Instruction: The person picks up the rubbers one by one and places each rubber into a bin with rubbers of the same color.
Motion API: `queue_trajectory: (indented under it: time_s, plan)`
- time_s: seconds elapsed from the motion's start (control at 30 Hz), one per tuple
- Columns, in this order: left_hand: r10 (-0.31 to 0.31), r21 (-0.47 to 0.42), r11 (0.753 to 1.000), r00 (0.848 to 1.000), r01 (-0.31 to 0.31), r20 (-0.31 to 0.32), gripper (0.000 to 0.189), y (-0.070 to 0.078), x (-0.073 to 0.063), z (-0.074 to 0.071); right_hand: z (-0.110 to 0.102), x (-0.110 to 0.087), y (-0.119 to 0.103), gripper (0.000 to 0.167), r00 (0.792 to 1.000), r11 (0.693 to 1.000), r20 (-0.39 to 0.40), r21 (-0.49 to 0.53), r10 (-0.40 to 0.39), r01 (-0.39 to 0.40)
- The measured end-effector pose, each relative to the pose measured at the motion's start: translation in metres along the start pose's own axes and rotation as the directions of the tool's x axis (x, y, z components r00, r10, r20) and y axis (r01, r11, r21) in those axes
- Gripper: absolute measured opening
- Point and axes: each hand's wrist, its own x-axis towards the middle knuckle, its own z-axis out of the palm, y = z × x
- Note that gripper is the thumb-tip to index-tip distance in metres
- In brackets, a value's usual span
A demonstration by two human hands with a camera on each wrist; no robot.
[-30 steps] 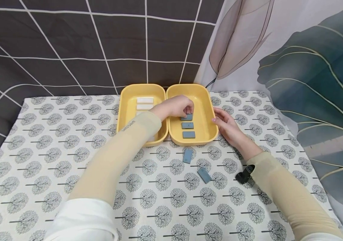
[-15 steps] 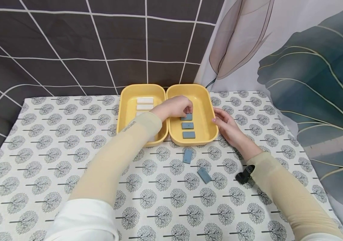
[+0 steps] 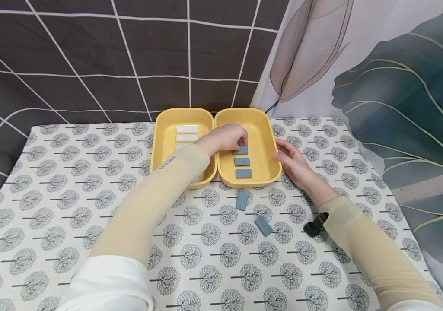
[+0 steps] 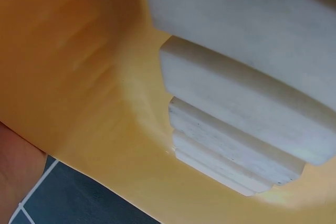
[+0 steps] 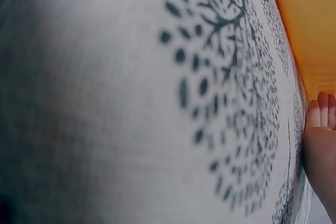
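My left hand [image 3: 230, 137] reaches across into the right yellow tray [image 3: 262, 125], its fingers curled down and pinching a blue-grey rectangular tile [image 3: 240, 150] on the tray floor. In front of that tile, two more blue-grey tiles, a middle one [image 3: 242, 162] and a front one [image 3: 243, 173], form a column with it. Outside the same tray, my right hand [image 3: 294, 163] rests against the right wall, thumb by the rim. Its fingers look straight against the yellow wall in the right wrist view. Part of the left tray [image 3: 163, 129] is hidden by my left forearm.
Several white tiles [image 4: 236, 87] are lined up in the left tray. On the tree-print cloth [image 3: 97, 216] before the trays lie two loose blue-grey tiles, one nearer the tray [image 3: 242, 201] and one further forward [image 3: 263, 226]. A dark tiled backdrop [image 3: 159, 52] stands close behind.
My left hand's fingers have shifted very slightly leftward at the rear blue-grey tile. My right hand has stayed against the tray wall.
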Motion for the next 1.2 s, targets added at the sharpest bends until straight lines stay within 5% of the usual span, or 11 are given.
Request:
queue_trajectory:
  time_s: [1.2]
  plan:
    - [0.017, 0.009, 1.0, 1.0, -0.017, -0.013, 0.019, -0.001, 0.0008, 0.0017, 0.0001, -0.0002, -0.0002, 0.063, 1.0, 1.0, 0.001, 0.003, 0.001, -0.001]
